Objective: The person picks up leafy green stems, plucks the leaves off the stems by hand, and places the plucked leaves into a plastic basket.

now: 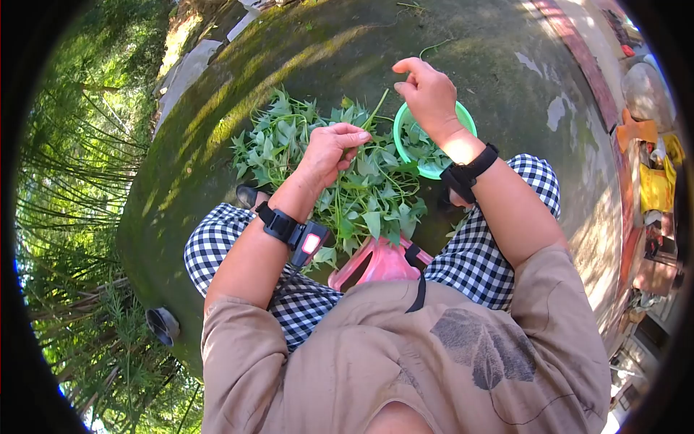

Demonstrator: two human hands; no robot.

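A green stem (377, 108) rises from my left hand (337, 150), whose thumb and fingers are pinched round it above a heap of leafy green vines (369, 189). Up and to the right, my right hand (426, 92) is over the rim of a green basket (469, 118) that holds loose leaves (421, 148). The thumb and index finger of that hand are apart, with nothing visible between them; its other fingers are curled. The heap lies on the ground between my feet, to the left of the basket.
A pink plastic item (383, 262) is between my knees below the vines. Dark, mossy concrete (210, 170) surrounds the heap. A grey round object (163, 325) stands at the lower left, near bushes. Yellow and orange items (656, 186) lie along the right edge.
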